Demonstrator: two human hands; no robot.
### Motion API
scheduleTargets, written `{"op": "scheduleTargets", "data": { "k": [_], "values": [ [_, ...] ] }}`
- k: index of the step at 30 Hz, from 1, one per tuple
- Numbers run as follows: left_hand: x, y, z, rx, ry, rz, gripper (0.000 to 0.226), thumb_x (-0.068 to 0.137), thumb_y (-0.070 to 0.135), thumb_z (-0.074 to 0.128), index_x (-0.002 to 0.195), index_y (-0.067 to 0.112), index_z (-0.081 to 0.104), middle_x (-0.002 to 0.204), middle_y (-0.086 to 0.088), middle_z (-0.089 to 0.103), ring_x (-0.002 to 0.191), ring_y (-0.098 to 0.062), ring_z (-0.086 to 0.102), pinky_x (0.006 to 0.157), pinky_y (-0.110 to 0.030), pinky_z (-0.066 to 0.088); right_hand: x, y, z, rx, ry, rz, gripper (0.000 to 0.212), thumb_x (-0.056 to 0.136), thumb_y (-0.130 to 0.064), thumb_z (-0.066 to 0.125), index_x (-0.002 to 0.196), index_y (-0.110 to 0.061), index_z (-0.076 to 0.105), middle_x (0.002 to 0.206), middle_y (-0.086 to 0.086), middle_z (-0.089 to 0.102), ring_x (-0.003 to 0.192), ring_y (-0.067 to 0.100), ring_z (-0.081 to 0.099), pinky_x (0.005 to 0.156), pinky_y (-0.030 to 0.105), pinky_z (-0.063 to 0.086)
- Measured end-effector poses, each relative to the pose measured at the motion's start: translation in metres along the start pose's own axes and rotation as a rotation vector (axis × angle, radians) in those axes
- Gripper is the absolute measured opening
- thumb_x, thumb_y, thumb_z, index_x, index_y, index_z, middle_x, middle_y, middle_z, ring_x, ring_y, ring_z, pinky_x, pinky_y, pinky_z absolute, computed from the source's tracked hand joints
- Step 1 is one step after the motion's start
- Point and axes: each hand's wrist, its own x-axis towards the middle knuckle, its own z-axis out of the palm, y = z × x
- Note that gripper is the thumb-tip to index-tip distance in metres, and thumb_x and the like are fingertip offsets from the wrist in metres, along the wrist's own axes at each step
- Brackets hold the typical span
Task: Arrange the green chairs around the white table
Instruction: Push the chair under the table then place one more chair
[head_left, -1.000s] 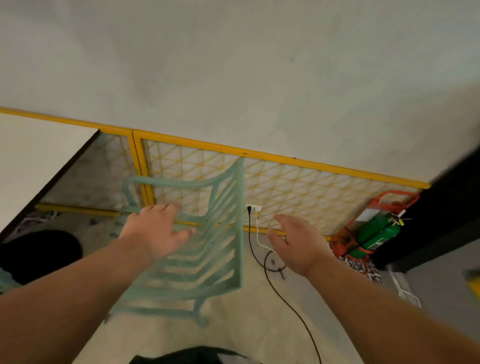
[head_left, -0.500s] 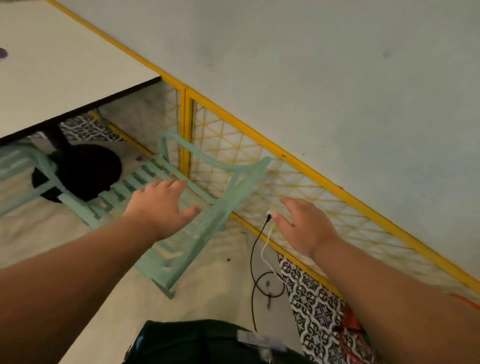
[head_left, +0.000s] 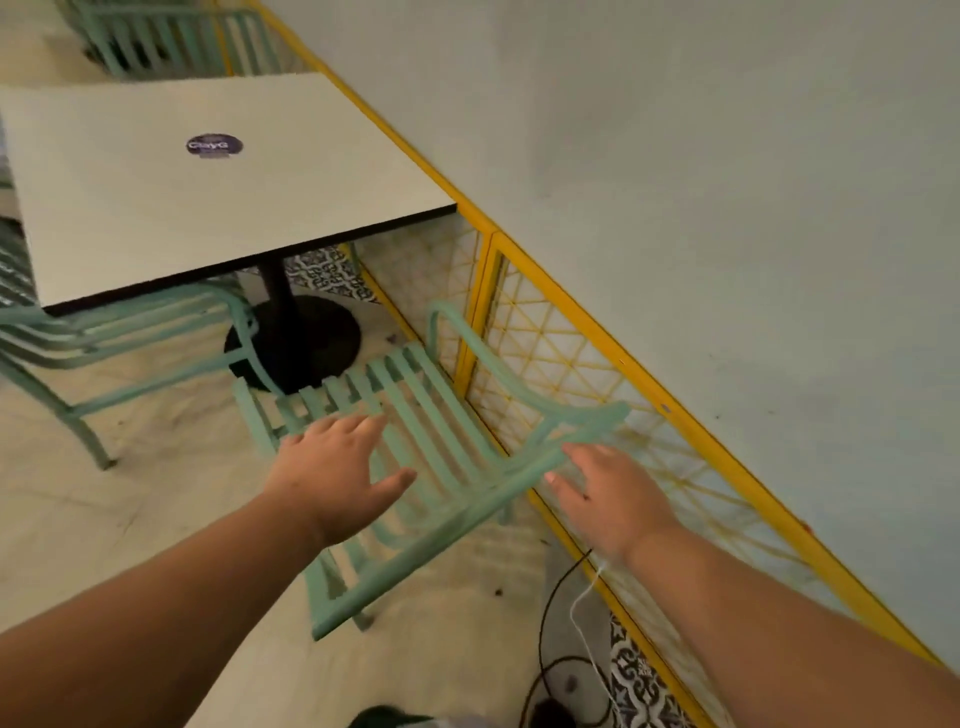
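at the far left a green chair sits partly tucked under the white table, which bears a round dark sticker and stands on a black pedestal base. beyond the table's far edge a third green chair shows. the left hand hovers over the slats of the near green chair, fingers straight and spread, thumb out; whether it touches is unclear. this chair stands near the table's right corner, just beside the yellow lattice fence. the right hand reaches with relaxed, extended fingers at the chair's blurred curved rail, gripping nothing. a black cable lies on the floor below.
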Motion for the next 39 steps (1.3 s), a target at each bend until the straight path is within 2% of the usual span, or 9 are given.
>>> {"op": "scheduleTargets", "data": {
  "k": [10,19,21,22,24,25,28,32,39],
  "values": [
    [-0.009,0.074,0.071,-0.094,-0.032,-0.320,0.088,0.090,0.082,0.030,0.162,0.032,0.022,0.166,0.007,0.035,0.152,-0.021,0.032,0.118,-0.047,0.036,0.090,0.058,0.019,-0.095,-0.154,-0.299,0.062,0.102,-0.057,0.045,0.150,-0.018,0.051,0.145,0.006,0.057,0.134,0.026,0.051,0.110,0.041,0.042],
    [0.000,0.097,0.114,-0.097,-0.076,-0.382,0.090,0.087,0.088,0.026,0.159,0.033,0.031,0.160,0.009,0.043,0.147,-0.020,0.038,0.117,-0.047,0.038,0.135,0.056,0.044,-0.128,-0.201,-0.399,0.062,0.102,-0.061,0.040,0.143,-0.017,0.057,0.140,0.006,0.060,0.130,0.027,0.053,0.105,0.043,0.045],
    [0.004,0.095,0.125,-0.058,-0.105,-0.385,0.087,0.085,0.090,0.022,0.148,0.035,0.046,0.143,0.008,0.057,0.133,-0.020,0.052,0.106,-0.045,0.047,0.143,0.057,0.053,-0.158,-0.206,-0.414,0.061,0.101,-0.065,0.038,0.129,-0.020,0.067,0.123,0.005,0.067,0.117,0.027,0.060,0.094,0.042,0.050],
    [0.005,0.094,0.130,-0.049,-0.117,-0.391,0.086,0.082,0.093,0.018,0.136,0.036,0.055,0.126,0.008,0.064,0.118,-0.018,0.059,0.095,-0.042,0.053,0.147,0.057,0.057,-0.183,-0.217,-0.411,0.060,0.099,-0.069,0.035,0.112,-0.023,0.071,0.106,0.003,0.069,0.104,0.026,0.064,0.081,0.040,0.051],
    [0.009,0.095,0.132,-0.064,-0.144,-0.408,0.089,0.074,0.098,0.011,0.104,0.035,0.065,0.092,0.010,0.065,0.086,-0.013,0.063,0.073,-0.036,0.057,0.152,0.056,0.063,-0.285,-0.225,-0.425,0.066,0.097,-0.075,0.027,0.075,-0.024,0.063,0.073,-0.001,0.061,0.072,0.024,0.063,0.058,0.035,0.043],
    [0.012,0.096,0.129,-0.071,-0.177,-0.415,0.090,0.070,0.100,0.010,0.091,0.032,0.065,0.081,0.009,0.064,0.076,-0.012,0.063,0.066,-0.034,0.057,0.153,0.054,0.064,-0.346,-0.215,-0.442,0.072,0.096,-0.077,0.023,0.066,-0.022,0.058,0.065,0.000,0.057,0.062,0.023,0.059,0.053,0.033,0.040],
    [0.020,0.097,0.124,-0.065,-0.236,-0.403,0.092,0.066,0.100,0.011,0.078,0.025,0.064,0.074,0.004,0.066,0.068,-0.013,0.063,0.064,-0.033,0.058,0.159,0.053,0.068,-0.443,-0.166,-0.476,0.082,0.094,-0.079,0.018,0.063,-0.017,0.061,0.061,0.002,0.058,0.057,0.024,0.058,0.051,0.030,0.041],
    [0.030,0.090,0.118,-0.017,-0.224,-0.378,0.090,0.072,0.099,0.013,0.078,0.024,0.064,0.072,0.003,0.067,0.066,-0.012,0.063,0.060,-0.030,0.055,0.173,0.048,0.069,-0.452,-0.140,-0.490,0.082,0.094,-0.078,0.016,0.063,-0.018,0.062,0.062,0.002,0.059,0.059,0.024,0.059,0.052,0.031,0.040],
    [0.052,0.075,0.111,-0.002,-0.201,-0.400,0.097,0.066,0.102,0.010,0.076,0.023,0.066,0.071,0.002,0.066,0.066,-0.014,0.064,0.061,-0.031,0.059,0.199,0.035,0.072,-0.445,-0.090,-0.520,0.082,0.093,-0.076,0.016,0.062,-0.016,0.062,0.061,0.003,0.059,0.059,0.025,0.059,0.052,0.030,0.039]
  ]
}}
